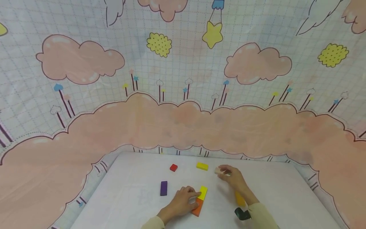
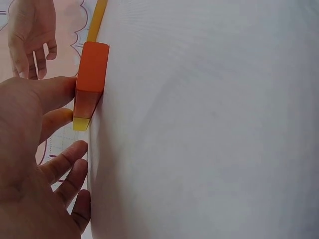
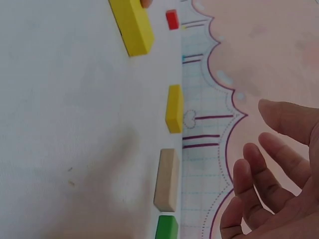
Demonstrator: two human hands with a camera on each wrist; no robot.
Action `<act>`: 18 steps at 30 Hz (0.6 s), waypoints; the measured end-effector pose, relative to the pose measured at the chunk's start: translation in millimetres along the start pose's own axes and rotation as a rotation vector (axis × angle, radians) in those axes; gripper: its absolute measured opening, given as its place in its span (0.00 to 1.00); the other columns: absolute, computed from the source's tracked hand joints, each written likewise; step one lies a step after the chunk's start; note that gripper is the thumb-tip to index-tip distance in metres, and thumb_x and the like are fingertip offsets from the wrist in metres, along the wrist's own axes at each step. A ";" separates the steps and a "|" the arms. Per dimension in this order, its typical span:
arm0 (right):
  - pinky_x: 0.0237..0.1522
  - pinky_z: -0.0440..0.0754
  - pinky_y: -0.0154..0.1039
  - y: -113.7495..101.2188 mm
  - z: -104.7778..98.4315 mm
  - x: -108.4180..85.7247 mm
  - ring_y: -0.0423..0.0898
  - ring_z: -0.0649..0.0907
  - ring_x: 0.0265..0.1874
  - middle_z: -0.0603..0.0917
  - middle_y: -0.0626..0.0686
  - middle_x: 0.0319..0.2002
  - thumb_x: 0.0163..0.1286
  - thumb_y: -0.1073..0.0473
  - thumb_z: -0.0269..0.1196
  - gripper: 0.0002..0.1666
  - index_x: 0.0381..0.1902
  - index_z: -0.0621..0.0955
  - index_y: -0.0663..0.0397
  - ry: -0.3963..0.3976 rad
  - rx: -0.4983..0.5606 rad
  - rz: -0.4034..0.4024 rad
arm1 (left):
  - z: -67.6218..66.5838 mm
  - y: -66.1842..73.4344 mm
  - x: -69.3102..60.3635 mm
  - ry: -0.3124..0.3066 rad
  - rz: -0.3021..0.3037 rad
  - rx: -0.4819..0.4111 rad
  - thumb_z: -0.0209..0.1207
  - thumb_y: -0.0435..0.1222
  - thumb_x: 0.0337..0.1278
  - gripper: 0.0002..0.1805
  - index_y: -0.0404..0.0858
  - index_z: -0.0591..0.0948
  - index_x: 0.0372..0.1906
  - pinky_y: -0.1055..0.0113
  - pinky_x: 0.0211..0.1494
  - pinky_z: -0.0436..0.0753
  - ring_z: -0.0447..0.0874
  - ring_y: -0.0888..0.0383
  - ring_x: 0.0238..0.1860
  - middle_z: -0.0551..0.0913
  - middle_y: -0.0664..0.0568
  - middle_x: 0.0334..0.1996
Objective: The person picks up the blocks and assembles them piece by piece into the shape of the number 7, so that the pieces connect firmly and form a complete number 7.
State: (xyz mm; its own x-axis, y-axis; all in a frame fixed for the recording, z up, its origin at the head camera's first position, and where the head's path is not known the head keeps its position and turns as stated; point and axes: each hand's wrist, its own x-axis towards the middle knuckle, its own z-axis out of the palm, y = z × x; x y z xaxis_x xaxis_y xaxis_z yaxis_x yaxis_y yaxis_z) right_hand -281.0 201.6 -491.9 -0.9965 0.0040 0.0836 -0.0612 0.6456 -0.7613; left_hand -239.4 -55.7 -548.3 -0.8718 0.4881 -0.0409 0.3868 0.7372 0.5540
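My left hand (image 1: 181,203) touches two blocks lying end to end, a yellow one (image 1: 203,192) and an orange one (image 1: 198,208). In the left wrist view, the thumb of the left hand (image 2: 30,144) rests against the side of the orange block (image 2: 92,67) and the index finger touches near the yellow one (image 2: 80,124); the other fingers are spread. Over the far right part of the table, my right hand (image 1: 235,180) hovers beside a plain wooden block (image 1: 217,170). The right wrist view has the right hand (image 3: 279,184) with loose fingers, apart from the wooden block (image 3: 166,180) and a green block (image 3: 167,227).
Toward the back of the white table (image 1: 128,190) lie a red block (image 1: 173,167) and another yellow block (image 1: 202,166). A purple block (image 1: 163,188) is left of centre. Near the right forearm are an orange-yellow piece (image 1: 240,199) and a dark green piece (image 1: 242,214). Patterned cloth hangs behind.
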 end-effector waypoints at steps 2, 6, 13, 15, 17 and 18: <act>0.56 0.80 0.53 2.2 -1.7 2.3 0.50 0.80 0.48 0.84 0.54 0.48 0.64 0.61 0.67 0.20 0.54 0.82 0.55 0.012 0.001 -0.007 | -0.6 0.4 -0.3 -0.002 -0.003 -0.005 0.63 0.50 0.59 0.24 0.60 0.78 0.62 0.63 0.53 0.73 0.67 0.61 0.48 0.76 0.60 0.52; 0.54 0.81 0.52 7.9 -3.2 7.6 0.51 0.81 0.46 0.85 0.56 0.48 0.65 0.60 0.67 0.19 0.54 0.82 0.56 0.037 0.002 -0.015 | 0.0 0.8 -1.3 -0.006 -0.004 -0.017 0.63 0.50 0.60 0.24 0.60 0.78 0.62 0.62 0.54 0.73 0.67 0.61 0.49 0.76 0.60 0.52; 0.55 0.80 0.52 17.7 -4.1 16.1 0.52 0.81 0.47 0.85 0.57 0.50 0.65 0.58 0.67 0.21 0.55 0.82 0.55 0.022 -0.019 -0.030 | -0.1 -0.1 -1.7 -0.002 0.005 -0.011 0.62 0.51 0.60 0.24 0.61 0.77 0.63 0.63 0.54 0.73 0.68 0.61 0.49 0.76 0.60 0.52; 0.55 0.80 0.52 21.1 -4.1 18.0 0.52 0.81 0.48 0.84 0.57 0.50 0.65 0.57 0.67 0.21 0.55 0.81 0.54 0.007 -0.025 -0.029 | -0.5 -0.4 -2.0 -0.001 0.003 -0.010 0.62 0.51 0.60 0.24 0.61 0.77 0.63 0.63 0.54 0.72 0.68 0.61 0.49 0.76 0.60 0.52; 0.55 0.80 0.52 25.7 -5.2 19.1 0.52 0.80 0.49 0.84 0.57 0.51 0.65 0.57 0.67 0.22 0.56 0.81 0.54 0.002 -0.020 -0.018 | -0.2 0.6 -1.6 -0.004 0.002 -0.011 0.62 0.51 0.60 0.25 0.61 0.77 0.63 0.63 0.54 0.72 0.67 0.61 0.49 0.76 0.60 0.52; 0.55 0.80 0.52 28.1 -5.8 19.7 0.52 0.80 0.49 0.84 0.57 0.51 0.65 0.57 0.67 0.22 0.56 0.81 0.54 0.002 -0.016 -0.013 | 0.1 1.0 -1.4 -0.005 0.001 -0.011 0.62 0.51 0.60 0.25 0.61 0.77 0.63 0.63 0.53 0.72 0.67 0.61 0.49 0.76 0.60 0.52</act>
State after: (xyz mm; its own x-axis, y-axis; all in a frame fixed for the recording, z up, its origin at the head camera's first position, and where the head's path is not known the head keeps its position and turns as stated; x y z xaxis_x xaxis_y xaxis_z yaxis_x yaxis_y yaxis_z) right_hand -302.0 224.2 -507.9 -0.9955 -0.0028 0.0944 -0.0729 0.6581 -0.7494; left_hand -237.7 -55.5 -547.8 -0.8699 0.4913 -0.0440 0.3847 0.7315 0.5629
